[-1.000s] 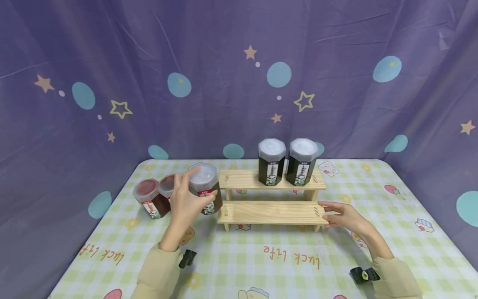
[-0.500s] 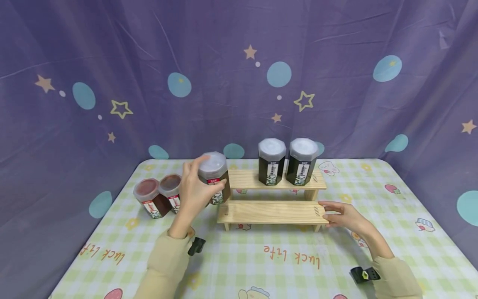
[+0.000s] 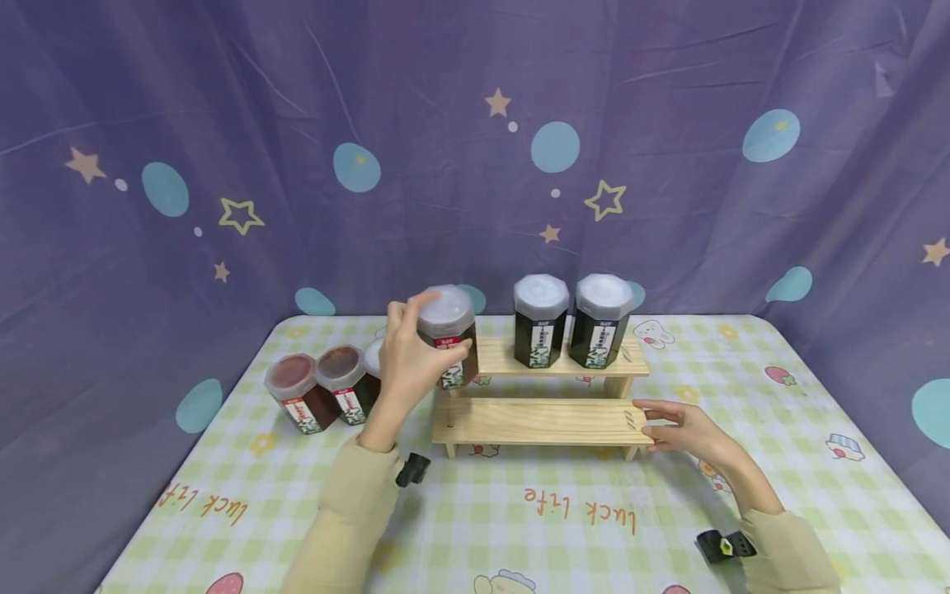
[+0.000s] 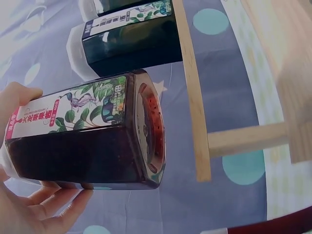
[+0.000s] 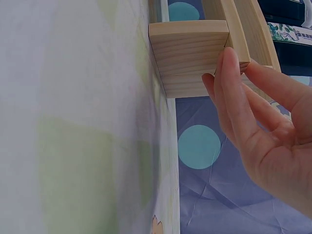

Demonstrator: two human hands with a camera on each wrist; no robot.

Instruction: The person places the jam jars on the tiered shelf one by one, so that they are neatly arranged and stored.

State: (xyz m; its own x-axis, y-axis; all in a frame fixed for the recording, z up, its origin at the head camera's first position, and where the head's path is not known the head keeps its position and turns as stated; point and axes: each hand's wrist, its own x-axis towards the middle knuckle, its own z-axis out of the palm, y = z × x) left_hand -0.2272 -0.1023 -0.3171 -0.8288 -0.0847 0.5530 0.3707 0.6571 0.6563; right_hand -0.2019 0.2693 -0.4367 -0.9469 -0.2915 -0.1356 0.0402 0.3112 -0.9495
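My left hand (image 3: pixel 411 359) grips a hexagonal jar (image 3: pixel 451 309) with a whitish lid, dark red contents and a red-topped label. The jar is upright, over the left end of the upper step of a two-step wooden shelf (image 3: pixel 538 421). In the left wrist view the held jar (image 4: pixel 78 151) shows its bottom apart from the board's edge, thumb and fingers at its lid end. My right hand (image 3: pixel 686 431) pinches the right end of the lower step; the right wrist view shows its fingertips (image 5: pixel 230 61) at the board's corner.
Two dark jars (image 3: pixel 540 322) (image 3: pixel 601 322) stand on the upper step's right half. At the left of the checked tablecloth (image 3: pixel 519 544) are two reddish-brown jars (image 3: pixel 300 396) (image 3: pixel 349 388) and a white-lidded one (image 3: pixel 373 356), partly hidden by my left hand. A patterned purple curtain (image 3: pixel 438 231) hangs behind.
My left hand has lifted the held jar and carried it right, from beside the shelf to over the upper step's left end. My right hand stays at the lower step.
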